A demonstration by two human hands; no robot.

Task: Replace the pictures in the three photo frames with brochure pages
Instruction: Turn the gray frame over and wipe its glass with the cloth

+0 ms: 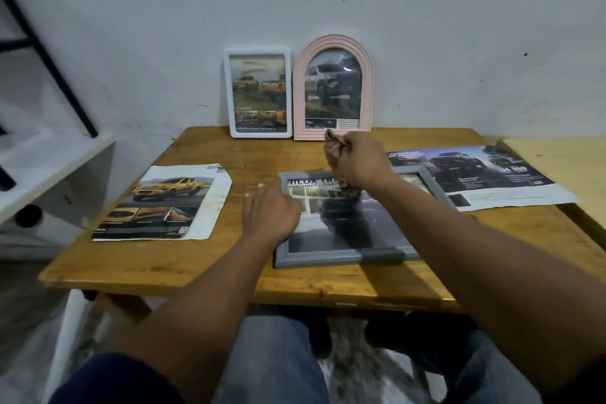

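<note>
A grey photo frame lies flat in the middle of the wooden table, holding a dark brochure page with a vehicle. My left hand rests with straight fingers on the frame's left edge. Above the frame's top part, my right hand grips a crumpled brownish cloth. A white frame and a pink arched frame stand against the wall at the back, each showing a car brochure page.
A brochure page with a yellow pickup lies at the table's left. A wide dark brochure sheet lies at the right. A white shelf with black bars stands to the left. A lighter table adjoins at right.
</note>
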